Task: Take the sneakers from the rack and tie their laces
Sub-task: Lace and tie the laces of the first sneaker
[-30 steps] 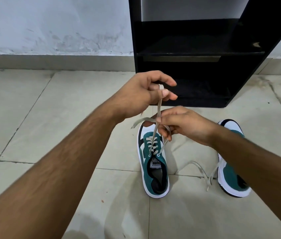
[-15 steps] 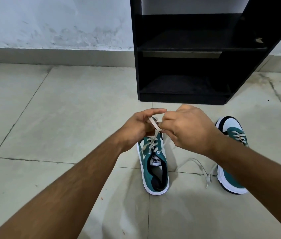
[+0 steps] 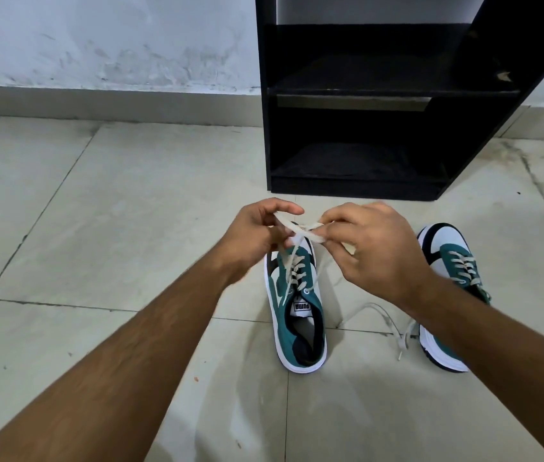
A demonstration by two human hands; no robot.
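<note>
The left hand (image 3: 254, 238) and the right hand (image 3: 374, 248) sit close together just above the toe of the near sneaker (image 3: 297, 305), each pinching a strand of the pale lace (image 3: 300, 230). The strands cross between the fingertips, so this looks like the crossing stage of the knot; whether a loop is already formed I cannot tell.

To do it well, I would keep both strands taut while one end passes under the other, then pull evenly out toward 9 and 3 o'clock so the knot seats low against the eyelets rather than floating above the tongue. Slack here would likely give a loose bow.

The second sneaker (image 3: 447, 288) stands at about 3 o'clock from the first, well apart, its loose lace (image 3: 394, 323) trailing on the floor tiles (image 3: 113, 211). The black rack (image 3: 264, 128) stands at 12 o'clock; the shelves in view hold no shoes.
</note>
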